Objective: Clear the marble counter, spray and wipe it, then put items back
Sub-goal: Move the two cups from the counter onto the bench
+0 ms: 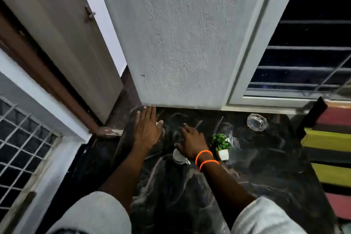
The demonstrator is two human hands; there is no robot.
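Black, pale-veined marble counter (256,173)

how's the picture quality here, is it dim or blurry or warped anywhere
Head view: dim indoor light, the black marble counter showing soft sheen; wide-angle bending bows the door and window frames at the edges; the right hand is slightly motion-blurred; the glass bowl catches faint glare.

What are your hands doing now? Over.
Both hands flat, left hand, right hand. Black marble counter holds small green plant, clear glass bowl.
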